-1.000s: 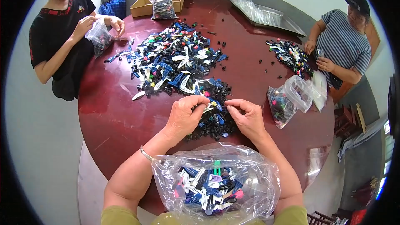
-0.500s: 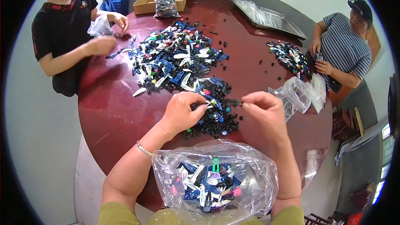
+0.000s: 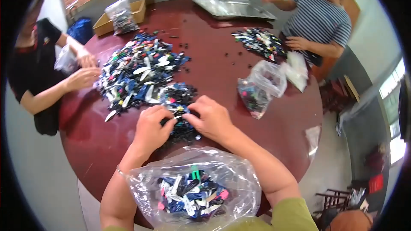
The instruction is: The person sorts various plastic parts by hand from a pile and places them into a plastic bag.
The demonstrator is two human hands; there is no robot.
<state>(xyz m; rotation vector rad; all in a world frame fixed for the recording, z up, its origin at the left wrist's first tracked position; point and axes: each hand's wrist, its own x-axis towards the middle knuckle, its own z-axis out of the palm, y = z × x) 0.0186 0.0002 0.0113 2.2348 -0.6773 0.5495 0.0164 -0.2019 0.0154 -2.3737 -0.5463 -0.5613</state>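
Both hands work at the small pile (image 3: 179,102) of hair clips in the middle of the frame. Left hand (image 3: 150,127) lies on the near edge of that pile, fingers curled and pinching a pale clip (image 3: 176,118) at the fingertips. Right hand (image 3: 209,117) sits just beside it, fingertips meeting the left's over the same spot; whether it grips a clip of its own cannot be told. Below the hands, at the bottom centre, an open clear bag (image 3: 195,188) holds blue, white and pink clips. A larger heap (image 3: 137,70) spreads across the red table (image 3: 214,55) toward the upper left, where a person in black (image 3: 36,75) reaches to it with both hands. Right of centre lie two more bags (image 3: 261,87). At the upper right a person in stripes (image 3: 319,23) stands by another heap (image 3: 259,42) and a metal tray (image 3: 239,8). A box (image 3: 107,21) with a filled bag sits at the upper left.
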